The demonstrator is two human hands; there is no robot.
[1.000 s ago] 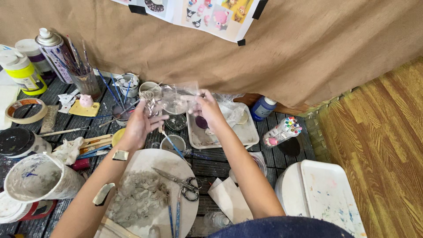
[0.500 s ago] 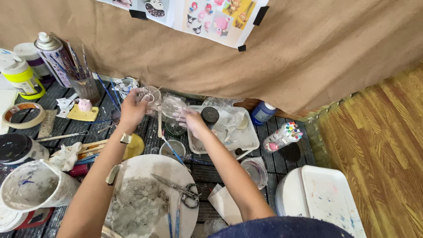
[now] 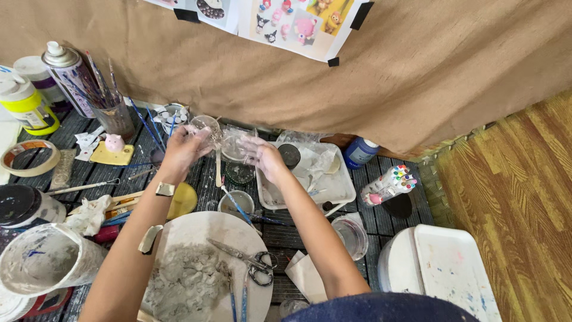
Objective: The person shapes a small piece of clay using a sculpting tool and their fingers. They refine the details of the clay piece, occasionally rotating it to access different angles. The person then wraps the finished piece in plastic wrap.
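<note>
My left hand (image 3: 182,150) and my right hand (image 3: 261,156) are raised over the back of a cluttered dark slatted table (image 3: 393,223). Between them they hold a crumpled piece of clear plastic wrap (image 3: 229,140), the left pinching its left end, the right gripping its right side. Below my forearms lies a round white board (image 3: 229,229) with a flat lump of grey clay (image 3: 185,283), scissors (image 3: 247,257) and thin tools. A small cup with a blue brush (image 3: 236,203) stands just beneath the plastic.
A white tray (image 3: 342,188) of clutter sits right of my hands, a blue bottle (image 3: 360,152) behind it. At the left are spray cans (image 3: 65,74), a jar of brushes (image 3: 113,116), a tape roll (image 3: 30,158), a small pink pig figure (image 3: 114,143) and a grey-smeared bucket (image 3: 47,256). A white paint-flecked lid (image 3: 453,268) lies at right.
Both hands moved left and farther back with the clear plastic, then drew a little apart. The view shifted slightly upward, showing more of the wall pictures.
</note>
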